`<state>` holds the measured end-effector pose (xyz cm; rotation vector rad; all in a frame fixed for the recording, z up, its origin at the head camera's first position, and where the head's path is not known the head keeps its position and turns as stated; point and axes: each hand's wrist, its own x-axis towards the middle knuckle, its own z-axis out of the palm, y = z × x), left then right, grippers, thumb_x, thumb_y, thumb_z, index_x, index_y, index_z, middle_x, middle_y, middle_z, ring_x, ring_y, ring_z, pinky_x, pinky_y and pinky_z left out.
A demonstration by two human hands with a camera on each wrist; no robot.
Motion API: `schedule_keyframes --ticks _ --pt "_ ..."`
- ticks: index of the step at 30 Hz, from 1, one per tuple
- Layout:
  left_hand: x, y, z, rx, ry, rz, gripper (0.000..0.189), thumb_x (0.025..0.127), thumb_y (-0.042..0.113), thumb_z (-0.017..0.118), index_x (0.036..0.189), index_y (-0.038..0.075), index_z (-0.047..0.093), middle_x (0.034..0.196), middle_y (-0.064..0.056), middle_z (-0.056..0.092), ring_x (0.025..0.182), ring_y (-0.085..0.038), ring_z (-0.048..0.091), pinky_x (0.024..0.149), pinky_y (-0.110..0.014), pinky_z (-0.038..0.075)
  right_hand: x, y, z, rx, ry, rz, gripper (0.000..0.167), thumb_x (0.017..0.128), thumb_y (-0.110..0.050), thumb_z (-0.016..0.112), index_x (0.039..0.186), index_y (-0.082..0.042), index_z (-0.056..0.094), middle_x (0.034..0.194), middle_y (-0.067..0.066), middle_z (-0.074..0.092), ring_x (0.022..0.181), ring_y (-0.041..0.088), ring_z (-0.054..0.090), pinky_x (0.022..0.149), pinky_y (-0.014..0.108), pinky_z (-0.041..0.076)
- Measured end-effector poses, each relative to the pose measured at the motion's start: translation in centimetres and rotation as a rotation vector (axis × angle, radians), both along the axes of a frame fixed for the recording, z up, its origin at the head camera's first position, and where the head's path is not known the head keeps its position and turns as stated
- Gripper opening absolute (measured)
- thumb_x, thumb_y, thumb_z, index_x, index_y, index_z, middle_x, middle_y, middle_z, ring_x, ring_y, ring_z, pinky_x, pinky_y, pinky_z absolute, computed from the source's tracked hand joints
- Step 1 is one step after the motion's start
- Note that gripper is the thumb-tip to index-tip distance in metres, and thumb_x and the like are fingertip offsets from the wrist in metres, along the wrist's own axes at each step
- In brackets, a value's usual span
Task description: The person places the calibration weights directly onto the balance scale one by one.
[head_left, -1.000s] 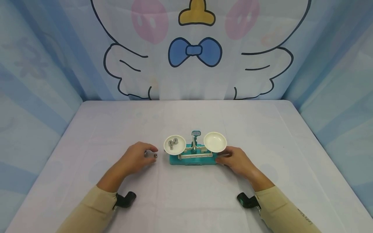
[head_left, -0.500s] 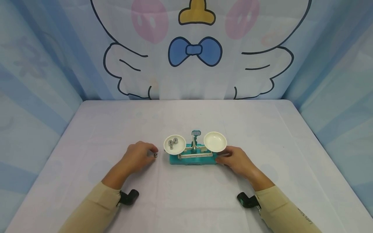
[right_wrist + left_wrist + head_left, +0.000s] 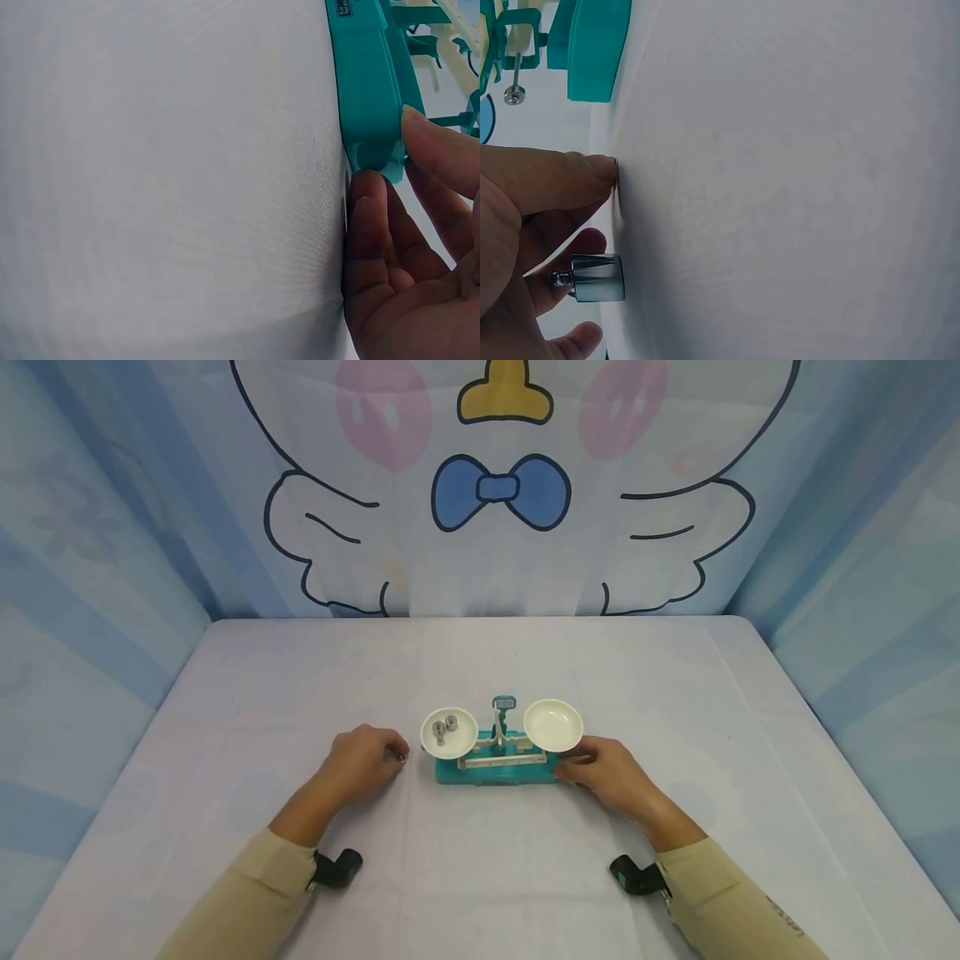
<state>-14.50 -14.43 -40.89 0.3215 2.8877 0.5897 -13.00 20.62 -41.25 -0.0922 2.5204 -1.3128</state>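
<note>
A teal balance scale (image 3: 495, 772) with two white pans stands on the table. Several metal weights (image 3: 452, 722) sit in its left pan (image 3: 431, 745); the right pan (image 3: 553, 725) holds nothing. To the left of the scale, my left hand (image 3: 363, 764) has thumb and index fingertips closed on a small metal weight (image 3: 402, 758) down at the table surface, mostly hidden by the fingers. A larger knobbed weight (image 3: 600, 278) stands beside its other fingers in the left wrist view. My right hand (image 3: 609, 772) grips the right end of the teal base (image 3: 371, 97), thumb on its edge.
White cloth covers the table (image 3: 480, 860) around the scale. A patterned curtain (image 3: 495, 568) hangs behind the table's far edge, with more curtain at both sides. Small black cameras (image 3: 339, 868) are strapped at both wrists.
My left fingers and thumb have closed together around the small weight, with the hand shifting slightly right. Another weight seen within the hand a second ago is now hidden in the head view. The right hand stays still.
</note>
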Motion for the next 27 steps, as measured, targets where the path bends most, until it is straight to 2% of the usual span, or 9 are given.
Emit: schedule_keyframes --ticks 6,13,20,27 --pt "0.4 0.0 0.6 -0.011 -0.001 0.007 0.015 0.087 0.010 0.075 0.102 0.011 0.076 0.096 -0.001 0.071 0.102 -0.028 0.062 0.091 -0.051 0.045 0.2 -0.1 0.2 -0.006 0.006 0.003 0.040 0.088 -0.017 0.077 0.120 0.004 0.067 0.120 0.017 0.067 0.108 0.032 0.064 0.083 0.041 0.055" --pt "0.8 -0.5 2.2 0.027 0.046 -0.020 0.018 0.089 0.009 0.071 0.107 0.010 0.076 0.101 -0.002 0.072 0.104 -0.030 0.061 0.089 -0.055 0.043 0.2 -0.1 0.2 -0.011 0.006 0.004 0.040 0.088 -0.016 0.077 0.121 0.004 0.066 0.120 0.017 0.067 0.107 0.031 0.064 0.082 0.040 0.056" --pt "1.3 -0.4 3.7 0.100 0.089 -0.013 0.022 0.093 0.010 0.069 0.114 0.009 0.074 0.112 -0.006 0.071 0.114 -0.032 0.057 0.101 -0.058 0.040 0.2 -0.1 0.2 -0.013 0.007 0.003 0.040 0.087 -0.016 0.077 0.120 0.004 0.066 0.120 0.017 0.067 0.107 0.031 0.064 0.082 0.040 0.056" --pt "1.9 0.1 5.1 0.186 0.133 -0.041 0.022 0.094 0.010 0.069 0.114 0.010 0.074 0.117 -0.006 0.070 0.118 -0.031 0.055 0.101 -0.053 0.044 0.1 -0.1 0.1 -0.016 0.005 0.000 0.040 0.088 -0.016 0.077 0.121 0.004 0.066 0.121 0.017 0.067 0.106 0.030 0.064 0.082 0.039 0.056"
